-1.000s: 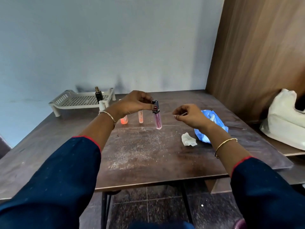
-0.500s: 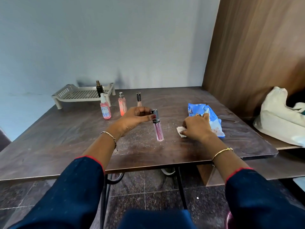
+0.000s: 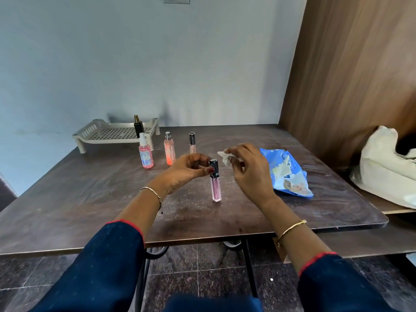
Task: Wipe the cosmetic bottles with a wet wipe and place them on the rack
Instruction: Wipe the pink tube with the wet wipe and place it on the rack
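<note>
My left hand pinches the black cap of a slim pink lip gloss tube, which hangs upright over the table's middle. My right hand holds a crumpled white wet wipe just right of the tube's cap, not touching it. A beige slotted rack stands at the back left with a small black perfume bottle on it. In front of the rack stand a pink spray bottle, an orange spray bottle and a thin beige tube with a black cap.
A blue wet wipe packet lies on the dusty brown table right of my right hand. A cream cloth bag sits on a lower shelf at far right, beside a wooden panel. A wall closes the back.
My right hand picked the wipe up off the table and raised it beside the tube's cap. My left hand still holds the tube, now slightly higher.
</note>
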A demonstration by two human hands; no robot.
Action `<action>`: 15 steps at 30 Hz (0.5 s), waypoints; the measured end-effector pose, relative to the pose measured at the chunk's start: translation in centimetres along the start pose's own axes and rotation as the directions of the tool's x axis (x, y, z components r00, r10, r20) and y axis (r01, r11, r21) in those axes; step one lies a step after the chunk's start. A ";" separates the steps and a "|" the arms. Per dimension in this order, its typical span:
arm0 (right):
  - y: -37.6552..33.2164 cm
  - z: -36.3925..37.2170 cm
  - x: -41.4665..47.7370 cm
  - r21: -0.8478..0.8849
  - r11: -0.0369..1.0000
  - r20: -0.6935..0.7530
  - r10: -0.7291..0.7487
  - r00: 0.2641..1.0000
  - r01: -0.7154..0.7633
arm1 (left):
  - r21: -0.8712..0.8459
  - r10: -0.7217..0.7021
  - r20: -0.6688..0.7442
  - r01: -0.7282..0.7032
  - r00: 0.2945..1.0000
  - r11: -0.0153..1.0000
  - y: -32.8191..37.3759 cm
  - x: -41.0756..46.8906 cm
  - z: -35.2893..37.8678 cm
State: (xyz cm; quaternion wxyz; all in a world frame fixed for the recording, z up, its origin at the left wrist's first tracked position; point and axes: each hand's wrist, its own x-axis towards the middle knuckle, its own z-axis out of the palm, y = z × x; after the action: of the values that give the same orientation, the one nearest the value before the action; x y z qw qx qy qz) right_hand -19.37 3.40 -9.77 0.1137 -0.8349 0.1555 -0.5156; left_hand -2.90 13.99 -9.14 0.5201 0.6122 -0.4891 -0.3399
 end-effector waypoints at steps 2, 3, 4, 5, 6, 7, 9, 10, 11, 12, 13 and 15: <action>-0.2 0.6 -0.2 0.012 1.000 -0.018 -0.001 1.000 0.001 | 0.014 0.021 0.000 -0.021 1.000 1.000 0.3 0.1 0.3; -0.2 0.8 -0.3 0.019 1.000 -0.024 -0.002 1.000 0.003 | 0.019 0.027 -0.003 -0.027 1.000 0.999 0.4 0.1 0.4; -0.2 1.0 -0.5 0.027 1.000 -0.025 -0.001 1.000 0.002 | 0.036 0.038 -0.004 -0.038 0.999 0.999 0.5 0.1 0.5; -0.1 1.2 -0.6 0.033 0.999 -0.024 0.002 1.000 -0.001 | 0.072 0.052 -0.006 -0.051 0.999 0.996 0.5 0.2 0.5; -0.1 1.3 -0.8 0.038 0.999 -0.022 0.010 1.000 -0.009 | 0.122 0.067 -0.007 -0.066 0.998 0.990 0.4 0.2 0.6; 0.0 1.4 -0.9 0.044 0.999 -0.022 0.021 1.000 -0.020 | 0.170 0.084 -0.011 -0.081 0.996 0.982 0.3 0.2 0.6; 0.2 1.5 -1.1 0.057 0.997 -0.023 0.043 0.999 -0.042 | 0.244 0.111 -0.020 -0.103 0.994 0.964 0.2 0.3 0.9; 0.2 1.5 -1.2 0.058 0.997 -0.021 0.050 0.999 -0.049 | 0.267 0.121 -0.027 -0.110 0.992 0.957 0.2 0.2 1.0; 0.1 1.5 -1.3 0.057 0.997 -0.021 0.051 0.998 -0.050 | 0.288 0.130 -0.031 -0.116 0.991 0.951 0.3 0.1 1.1; 0.1 1.4 -1.2 0.054 0.998 -0.023 0.046 0.999 -0.044 | 0.305 0.138 -0.035 -0.120 0.990 0.945 0.3 0.0 1.2; 0.1 1.4 -1.2 0.050 0.998 -0.027 0.031 0.999 -0.029 | 0.319 0.140 -0.036 -0.121 0.990 0.940 0.2 -0.1 1.2; 0.0 1.3 -1.1 0.010 1.000 -0.022 -0.028 0.999 0.028 | 0.342 0.140 -0.029 -0.122 0.990 0.932 0.3 -0.4 1.1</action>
State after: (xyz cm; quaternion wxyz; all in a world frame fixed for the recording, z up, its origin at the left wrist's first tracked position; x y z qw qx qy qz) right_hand -18.69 3.82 -11.26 0.1092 -0.8307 0.1424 -0.5270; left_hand -4.09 14.03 -9.14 0.4411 0.6675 -0.5660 -0.1990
